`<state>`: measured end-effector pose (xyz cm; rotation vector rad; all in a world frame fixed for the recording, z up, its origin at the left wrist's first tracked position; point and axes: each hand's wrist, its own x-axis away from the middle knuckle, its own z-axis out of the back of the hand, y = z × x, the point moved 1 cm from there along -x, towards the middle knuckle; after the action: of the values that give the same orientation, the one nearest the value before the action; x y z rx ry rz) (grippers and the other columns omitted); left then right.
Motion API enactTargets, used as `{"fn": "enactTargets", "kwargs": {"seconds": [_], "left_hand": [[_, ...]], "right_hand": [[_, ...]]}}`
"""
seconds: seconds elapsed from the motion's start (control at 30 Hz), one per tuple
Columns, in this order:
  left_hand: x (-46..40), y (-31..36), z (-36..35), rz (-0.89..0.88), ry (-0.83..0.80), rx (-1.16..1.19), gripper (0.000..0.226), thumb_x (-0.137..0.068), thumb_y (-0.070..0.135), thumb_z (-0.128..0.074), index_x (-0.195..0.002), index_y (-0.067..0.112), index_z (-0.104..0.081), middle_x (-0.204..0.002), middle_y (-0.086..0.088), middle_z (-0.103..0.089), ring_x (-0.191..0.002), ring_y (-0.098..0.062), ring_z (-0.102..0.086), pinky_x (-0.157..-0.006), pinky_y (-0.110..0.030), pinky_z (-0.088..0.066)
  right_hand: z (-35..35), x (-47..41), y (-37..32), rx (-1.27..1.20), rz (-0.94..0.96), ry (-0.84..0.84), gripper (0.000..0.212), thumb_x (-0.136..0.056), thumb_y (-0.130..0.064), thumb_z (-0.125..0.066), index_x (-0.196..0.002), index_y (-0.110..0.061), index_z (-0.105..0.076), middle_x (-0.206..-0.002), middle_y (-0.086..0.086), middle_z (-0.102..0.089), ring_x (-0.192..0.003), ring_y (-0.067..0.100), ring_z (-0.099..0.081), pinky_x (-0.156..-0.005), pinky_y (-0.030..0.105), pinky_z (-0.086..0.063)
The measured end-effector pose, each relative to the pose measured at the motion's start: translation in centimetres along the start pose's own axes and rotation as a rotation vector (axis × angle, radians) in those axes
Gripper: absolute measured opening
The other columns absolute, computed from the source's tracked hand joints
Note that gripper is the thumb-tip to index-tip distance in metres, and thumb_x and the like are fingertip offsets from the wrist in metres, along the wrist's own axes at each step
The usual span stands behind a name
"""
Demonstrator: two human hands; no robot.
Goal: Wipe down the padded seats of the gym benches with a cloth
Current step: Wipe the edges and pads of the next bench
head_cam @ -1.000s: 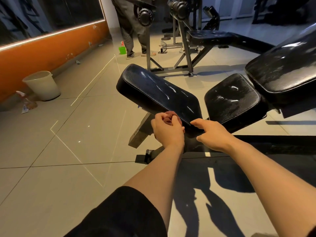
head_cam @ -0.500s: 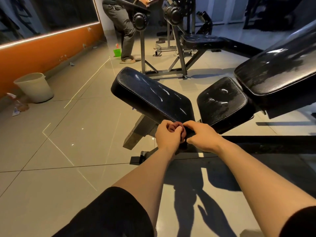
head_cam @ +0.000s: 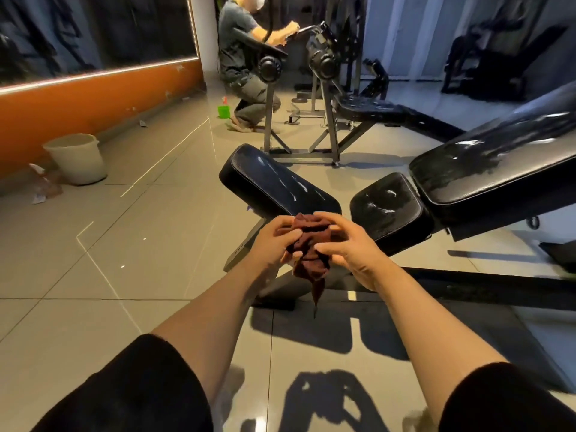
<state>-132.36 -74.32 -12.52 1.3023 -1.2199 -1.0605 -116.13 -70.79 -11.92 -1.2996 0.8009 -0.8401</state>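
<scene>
A dark brown cloth (head_cam: 310,244) hangs bunched between my two hands, one corner dangling down toward the floor. My left hand (head_cam: 274,241) pinches its left side and my right hand (head_cam: 346,244) grips its right side. Both hands are held in the air just in front of a black padded bench. That bench has a long tilted pad (head_cam: 274,182) on the left, a small square seat pad (head_cam: 389,204) in the middle and a big raised back pad (head_cam: 498,163) on the right. All three pads shine with wet streaks.
A pale bucket (head_cam: 78,157) and a spray bottle (head_cam: 43,182) stand by the orange wall at left. A person (head_cam: 243,67) crouches at a rack with another bench (head_cam: 371,109) behind. A green container (head_cam: 223,111) sits on the grey tiled floor.
My hands have lifted off the bench's near edge and drawn the cloth open between them. My view has tilted up, and the person behind has crouched down.
</scene>
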Motion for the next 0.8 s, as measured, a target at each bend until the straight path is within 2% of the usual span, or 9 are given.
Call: {"fn": "enactTargets", "kwargs": {"seconds": [0.1,0.17,0.27,0.37,0.43,0.5,0.63,0.73,0.8], "left_hand": [[0.0,-1.5,1.2,-0.015,0.003,-0.021,0.015,-0.098,0.012,-0.052,-0.106,0.013,-0.064,-0.103,-0.01,-0.068,-0.091,-0.022,-0.068,-0.067,-0.027,-0.057],[-0.7,-2.1,2.2,-0.015,0.016,-0.143,0.011,-0.096,0.015,-0.056,-0.1,0.017,-0.066,-0.095,-0.004,-0.069,-0.082,-0.013,-0.068,-0.057,-0.02,-0.052],[-2.4,-2.6,3.8,-0.048,0.061,-0.336,0.011,-0.096,0.024,-0.057,-0.101,0.02,-0.066,-0.1,-0.002,-0.069,-0.089,-0.017,-0.066,-0.063,-0.026,-0.057],[-3.7,-2.9,5.4,-0.104,0.32,-0.57,0.022,-0.095,0.026,-0.057,-0.115,0.019,-0.061,-0.118,-0.003,-0.064,-0.101,-0.021,-0.062,-0.083,-0.04,-0.057],[-4.0,-2.8,6.3,-0.174,0.464,-0.713,0.031,-0.094,0.025,-0.058,-0.125,0.021,-0.055,-0.129,-0.002,-0.055,-0.11,-0.021,-0.058,-0.091,-0.039,-0.053],[-4.1,-2.8,6.9,-0.287,0.464,-0.838,0.039,-0.093,0.023,-0.059,-0.132,0.023,-0.05,-0.139,0.001,-0.046,-0.119,-0.019,-0.051,-0.093,-0.035,-0.05],[-4.4,-3.7,7.9,-0.433,0.289,-1.131,0.065,-0.09,0.02,-0.064,-0.147,0.021,-0.032,-0.154,0.0,-0.025,-0.138,-0.018,-0.028,-0.103,-0.032,-0.045],[-4.6,-4.5,8.7,-0.464,0.211,-1.257,0.082,-0.087,0.019,-0.068,-0.152,0.019,-0.019,-0.158,-0.003,-0.012,-0.145,-0.021,-0.015,-0.111,-0.035,-0.038],[-4.9,-5.0,9.0,-0.445,0.169,-1.319,0.085,-0.088,0.021,-0.066,-0.153,0.02,-0.01,-0.16,-0.003,-0.002,-0.147,-0.02,-0.005,-0.116,-0.035,-0.029]], "right_hand": [[-1.5,-0.5,0.8,0.197,0.013,-0.014,0.036,-0.084,-0.008,-0.071,-0.114,-0.019,-0.055,-0.109,0.002,-0.063,-0.101,0.013,-0.064,-0.082,0.027,-0.056],[-2.4,-1.4,2.0,0.317,-0.005,0.055,0.032,-0.082,-0.012,-0.074,-0.104,-0.016,-0.051,-0.102,0.003,-0.063,-0.098,0.017,-0.064,-0.084,0.031,-0.056],[-3.6,-2.5,3.2,0.436,0.011,0.221,0.032,-0.083,-0.015,-0.072,-0.101,-0.018,-0.045,-0.096,-0.002,-0.061,-0.094,0.018,-0.063,-0.082,0.035,-0.056],[-5.0,-3.5,2.8,0.594,0.245,0.483,0.044,-0.085,-0.02,-0.069,-0.12,-0.032,-0.044,-0.109,-0.011,-0.058,-0.098,0.008,-0.056,-0.082,0.028,-0.051],[-5.5,-4.4,2.2,0.847,0.489,0.682,0.052,-0.082,-0.022,-0.071,-0.129,-0.029,-0.047,-0.107,-0.003,-0.06,-0.095,0.012,-0.052,-0.075,0.027,-0.046],[-5.8,-5.7,2.2,1.104,0.738,0.787,0.051,-0.079,-0.025,-0.071,-0.126,-0.022,-0.051,-0.096,0.006,-0.061,-0.09,0.021,-0.047,-0.07,0.034,-0.044],[-6.4,-8.9,4.3,1.351,1.012,0.736,0.043,-0.084,-0.017,-0.065,-0.124,-0.02,-0.051,-0.101,0.012,-0.052,-0.094,0.028,-0.044,-0.074,0.042,-0.048],[-6.4,-10.5,6.0,1.52,1.015,0.626,0.043,-0.081,-0.011,-0.064,-0.122,-0.019,-0.052,-0.122,0.014,-0.041,-0.104,0.031,-0.043,-0.073,0.04,-0.049],[-6.2,-10.8,6.5,1.56,0.998,0.577,0.04,-0.08,-0.011,-0.064,-0.118,-0.016,-0.052,-0.124,0.014,-0.041,-0.104,0.031,-0.043,-0.07,0.039,-0.052]]}}
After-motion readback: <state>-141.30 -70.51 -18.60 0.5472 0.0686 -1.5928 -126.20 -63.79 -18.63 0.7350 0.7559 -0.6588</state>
